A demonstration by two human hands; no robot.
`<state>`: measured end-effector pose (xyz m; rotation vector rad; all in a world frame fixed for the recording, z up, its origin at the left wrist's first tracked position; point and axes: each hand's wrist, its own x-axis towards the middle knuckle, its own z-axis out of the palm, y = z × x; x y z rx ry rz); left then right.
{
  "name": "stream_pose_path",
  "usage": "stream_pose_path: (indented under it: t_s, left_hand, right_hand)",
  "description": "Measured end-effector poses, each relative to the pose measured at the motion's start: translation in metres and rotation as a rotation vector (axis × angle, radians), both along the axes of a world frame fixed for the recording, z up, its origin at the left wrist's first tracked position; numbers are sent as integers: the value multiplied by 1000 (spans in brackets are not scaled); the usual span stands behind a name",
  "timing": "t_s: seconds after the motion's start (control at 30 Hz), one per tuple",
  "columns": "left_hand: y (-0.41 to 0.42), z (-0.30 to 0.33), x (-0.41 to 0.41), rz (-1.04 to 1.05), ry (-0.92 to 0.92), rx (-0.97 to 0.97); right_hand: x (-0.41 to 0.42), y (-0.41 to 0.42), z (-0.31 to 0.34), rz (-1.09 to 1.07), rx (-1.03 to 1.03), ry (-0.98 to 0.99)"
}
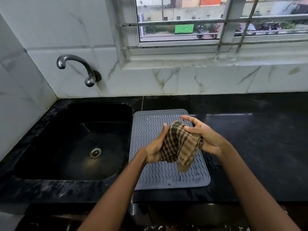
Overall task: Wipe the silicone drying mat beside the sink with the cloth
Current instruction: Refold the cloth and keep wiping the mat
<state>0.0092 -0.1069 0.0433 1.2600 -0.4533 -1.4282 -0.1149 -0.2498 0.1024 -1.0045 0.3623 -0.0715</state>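
Observation:
A grey silicone drying mat (150, 174) with a wavy ribbed surface lies flat on the black counter, just right of the sink. Above its middle I hold a brown and tan checked cloth (180, 145), bunched up, with one corner hanging down toward the mat. My left hand (155, 145) grips the cloth from the left side. My right hand (202, 135) holds its right side, with the index finger and thumb stretched out over the top. The cloth is lifted off the mat.
A black sink (71, 142) with a metal drain fills the counter's left part, and a metal tap (78, 67) juts from the tiled wall above it. The black counter (260, 147) extends right of the mat. A barred window sits behind.

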Motion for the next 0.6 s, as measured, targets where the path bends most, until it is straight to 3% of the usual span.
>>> stream_pose_path:
  t_s: [0.1,0.2,0.27,0.33,0.43,0.5,0.6]
  left_hand:
    - [-3,-1,3,-66,-43,-3]
    - [-10,1,10,-97,-147,100]
    - [-14,0,14,-110,-150,152]
    - [-18,0,17,-103,-140,157]
    - [-26,4,21,-146,-151,137]
    - [-30,9,30,-193,-186,185]
    - [-39,17,45,-254,-434,308]
  right_hand:
    - [3,-8,-5,-55,-200,130]
    - [6,-14,-20,-294,-799,358]
    - [4,-15,-29,-530,-1082,349]
    - [3,-12,-34,-373,-983,203]
    - [5,3,-44,70,-552,176]
    - [11,9,-56,54,-367,161]
    - [25,9,-65,-56,-367,141]
